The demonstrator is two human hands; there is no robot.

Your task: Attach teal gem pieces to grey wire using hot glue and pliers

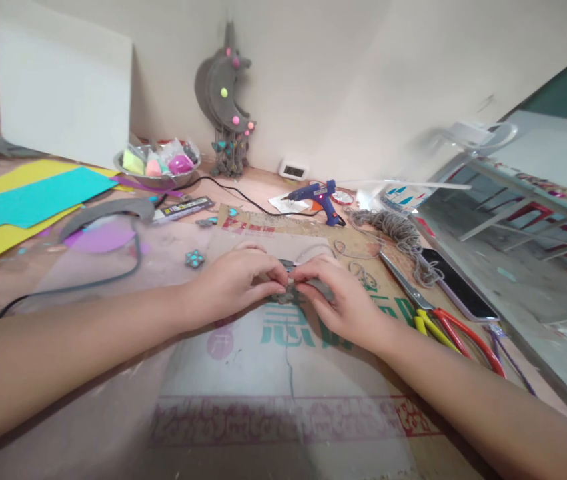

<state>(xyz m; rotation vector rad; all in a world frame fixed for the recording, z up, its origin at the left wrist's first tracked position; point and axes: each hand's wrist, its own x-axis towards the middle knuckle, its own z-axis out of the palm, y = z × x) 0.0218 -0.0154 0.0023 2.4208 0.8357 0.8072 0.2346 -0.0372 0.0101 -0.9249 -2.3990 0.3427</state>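
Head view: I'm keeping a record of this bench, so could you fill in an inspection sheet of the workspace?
Surface: printed cardboard partly under a see-through sheet.
Work in hand: small grey piece, details too blurred to tell.
Clutter: scissors, phone, grey yarn and glue gun to the right; star ornament and filled bowl to the left.
Grip: left hand and right hand both pinch the small grey piece.
Cables: black cable runs towards the glue gun; dark cord curves at left, ends unclear.
Surroundings: wall behind, crescent ornament against it; another table at far right.

The pinkish table (263,187) bears cardboard (428,457) (printed), a bowl (149,179) and a phone (461,283).
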